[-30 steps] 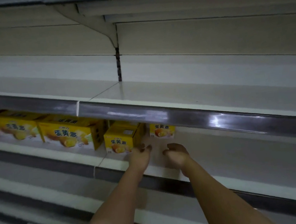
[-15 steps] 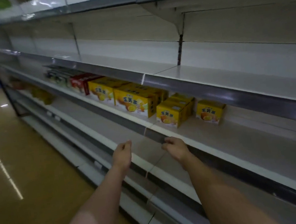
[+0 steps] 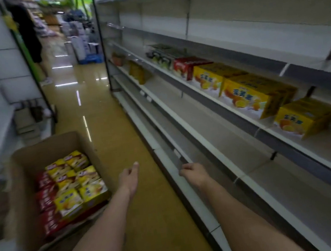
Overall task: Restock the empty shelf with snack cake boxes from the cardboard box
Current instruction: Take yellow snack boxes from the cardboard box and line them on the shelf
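Hands withdrawn from shelf [image 3: 221, 139], cardboard box [image 3: 43, 149] now beside left hand [image 3: 129, 177]

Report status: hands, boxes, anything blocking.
Left hand open, empty; right hand curled, empty. Cardboard box on floor, left, holding snack boxes. Yellow boxes on shelf. Nothing in between.

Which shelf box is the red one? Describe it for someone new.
Find the long shelf on the right holding a row of boxes. The red box sits just beyond the yellow boxes, before the green-and-white packs; it is the row's only red one.
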